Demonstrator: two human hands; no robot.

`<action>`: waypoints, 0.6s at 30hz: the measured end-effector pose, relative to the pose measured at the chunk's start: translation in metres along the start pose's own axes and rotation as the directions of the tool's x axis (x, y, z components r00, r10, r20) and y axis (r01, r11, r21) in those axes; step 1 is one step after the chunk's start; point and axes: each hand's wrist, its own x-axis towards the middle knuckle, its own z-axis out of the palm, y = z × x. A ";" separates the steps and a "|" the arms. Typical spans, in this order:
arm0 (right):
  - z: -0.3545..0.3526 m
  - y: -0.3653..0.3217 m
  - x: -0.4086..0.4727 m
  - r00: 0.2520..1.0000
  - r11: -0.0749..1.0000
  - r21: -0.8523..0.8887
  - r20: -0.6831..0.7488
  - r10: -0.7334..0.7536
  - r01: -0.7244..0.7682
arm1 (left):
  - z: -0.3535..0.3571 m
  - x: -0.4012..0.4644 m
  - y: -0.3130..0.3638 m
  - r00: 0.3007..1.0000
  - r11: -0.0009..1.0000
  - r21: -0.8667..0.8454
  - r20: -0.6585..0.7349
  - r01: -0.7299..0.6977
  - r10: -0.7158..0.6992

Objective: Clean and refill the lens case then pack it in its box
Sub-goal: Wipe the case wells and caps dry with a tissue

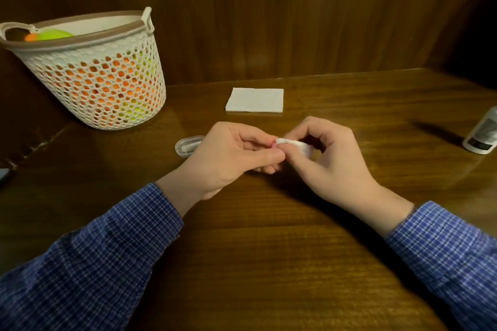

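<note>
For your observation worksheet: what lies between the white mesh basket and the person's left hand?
Head view: a clear oval plastic container on the wooden table.

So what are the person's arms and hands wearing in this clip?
Both arms are in long sleeves of a blue and white small-check shirt, the left sleeve and right sleeve reaching the wrists. The left hand and right hand are bare; no rings or watch show.

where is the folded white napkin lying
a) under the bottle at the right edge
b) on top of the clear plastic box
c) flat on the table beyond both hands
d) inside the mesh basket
c, the folded white napkin lies flat on the wooden table beyond the left hand and right hand, apart from the mesh basket, the bottle and the clear plastic box.
</note>
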 end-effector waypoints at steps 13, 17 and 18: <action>0.008 -0.012 -0.002 0.981 0.990 0.039 -0.136 0.137 -0.133 | 0.005 -0.009 0.010 0.964 0.961 0.195 -0.142 -0.197 0.227; 0.010 -0.013 -0.001 0.939 0.903 0.271 0.012 0.343 -0.333 | 0.008 -0.013 0.004 0.862 0.736 0.578 -0.106 -0.352 0.496; 0.009 -0.013 -0.001 0.926 0.865 0.335 0.070 0.372 -0.373 | 0.008 -0.013 0.004 0.821 0.641 0.657 -0.058 -0.396 0.568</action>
